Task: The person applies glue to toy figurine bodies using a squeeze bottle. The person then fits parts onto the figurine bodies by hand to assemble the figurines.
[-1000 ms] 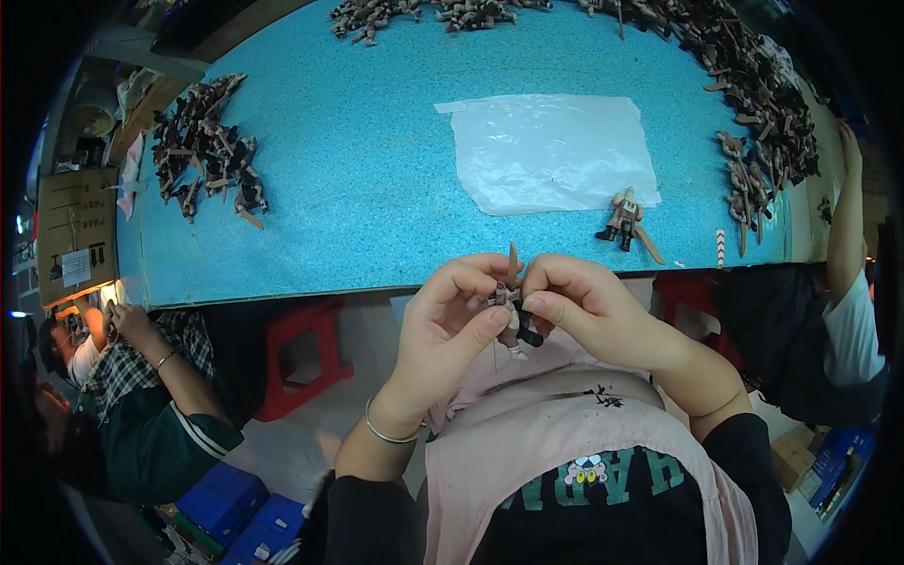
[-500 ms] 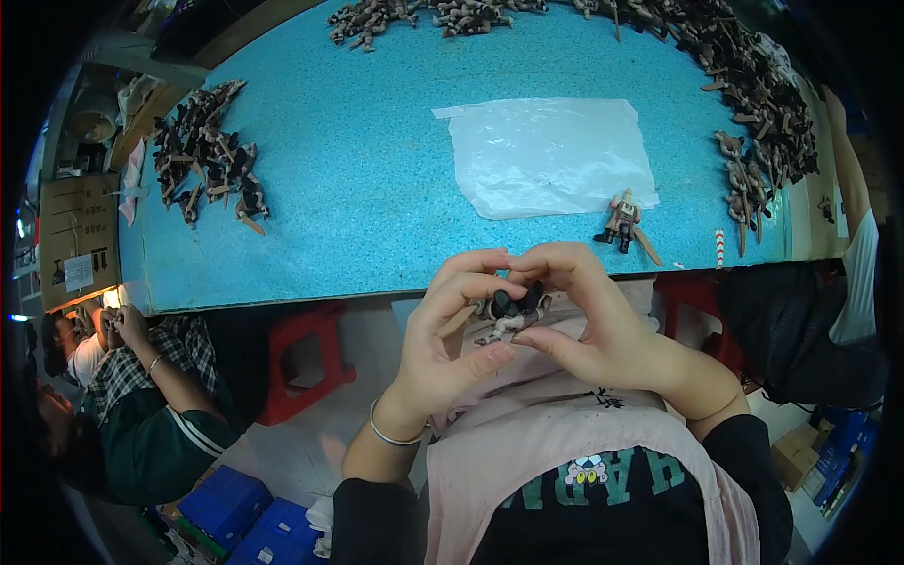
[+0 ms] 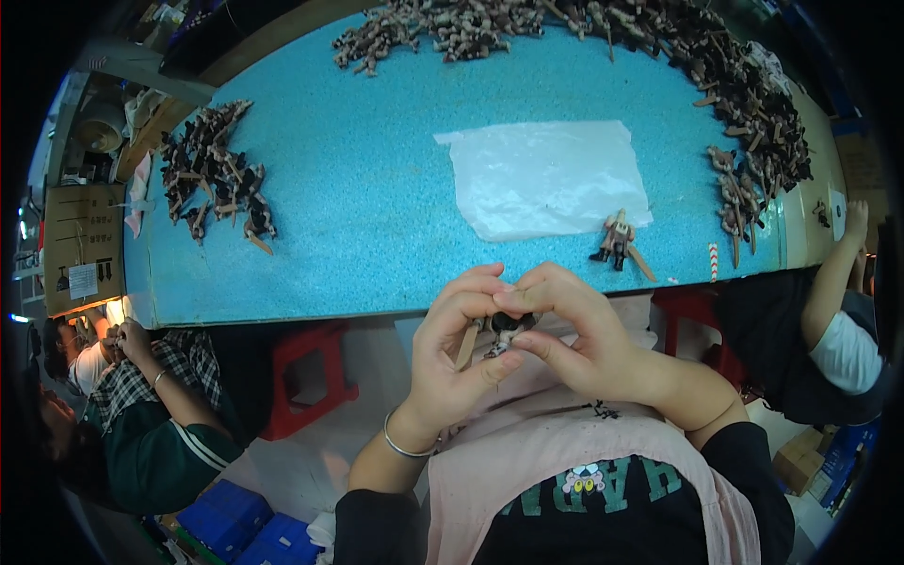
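Both hands are raised close to the chest, in front of the near edge of the blue worktop [image 3: 377,217]. The left hand [image 3: 450,353] and the right hand [image 3: 574,339] meet around a small toy figure [image 3: 504,331], dark and brown, and the fingers of both are closed on it from the two sides. A tan stick-like part hangs down from it beside the left thumb. It seems the work is at the fitting stage: a small piece is being pressed or turned on the figure, though the exact joint is hidden by the fingertips. I judge the next move calls for a fine, firm pinch and a little twist, without letting the loose part slip.

On the worktop, a finished-looking figure [image 3: 617,240] lies near the near edge, just beside a clear plastic sheet [image 3: 546,174]. Piles of similar figures lie at the far left [image 3: 212,179], along the far edge [image 3: 452,24] and at the right [image 3: 753,122]. The middle of the worktop is free for putting things down. Another person's arm [image 3: 833,282] is at the right, and a seated person [image 3: 141,395] at the near left, so side room is limited.
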A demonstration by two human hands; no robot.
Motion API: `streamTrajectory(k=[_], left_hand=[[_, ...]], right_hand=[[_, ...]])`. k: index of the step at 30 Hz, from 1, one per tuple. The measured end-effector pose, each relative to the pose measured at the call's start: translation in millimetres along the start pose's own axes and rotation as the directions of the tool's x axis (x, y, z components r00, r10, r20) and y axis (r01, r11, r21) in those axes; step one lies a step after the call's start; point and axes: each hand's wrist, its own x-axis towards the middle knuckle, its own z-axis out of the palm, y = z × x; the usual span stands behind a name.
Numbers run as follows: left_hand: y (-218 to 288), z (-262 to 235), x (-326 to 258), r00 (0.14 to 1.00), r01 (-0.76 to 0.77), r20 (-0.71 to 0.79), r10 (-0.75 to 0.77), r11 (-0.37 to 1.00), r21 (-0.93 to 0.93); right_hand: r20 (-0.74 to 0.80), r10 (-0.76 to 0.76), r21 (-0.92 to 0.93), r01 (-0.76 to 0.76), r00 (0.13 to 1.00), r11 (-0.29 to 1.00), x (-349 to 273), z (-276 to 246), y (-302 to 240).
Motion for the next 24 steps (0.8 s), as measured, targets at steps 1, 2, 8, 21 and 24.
streamTrajectory(k=[1,2,8,21,24], left_hand=[[-2.5,-2.6,0.4,1.0,0.004,0.012,-0.004,1.0,0.019],[-3.3,-4.0,1.7,1.0,0.007,0.024,-0.008,0.999,0.039],[2.9,-13.5,8.3,0.996,-0.009,-0.092,0.016,0.997,0.073],[3.4,-43.0,-5.4,0.972,-0.003,-0.234,0.012,0.999,0.037],[0.5,-46.8,-5.8,0.971,0.009,-0.239,-0.002,1.0,0.028]], right_hand=[[-0.002,-0.015,-0.014,0.015,1.0,1.0,0.2,-0.3,1.3],[0.013,0.013,0.013,-0.013,1.0,1.0,0.2,-0.2,2.9],[0.125,-0.042,-0.209,0.068,0.991,0.976,50.2,-34.8,-6.9],[-0.101,-0.249,-0.961,-0.03,0.963,0.275,241.9,-89.4,62.7],[-0.12,-0.267,-0.985,-0.081,0.956,0.152,241.0,-80.8,74.7]])
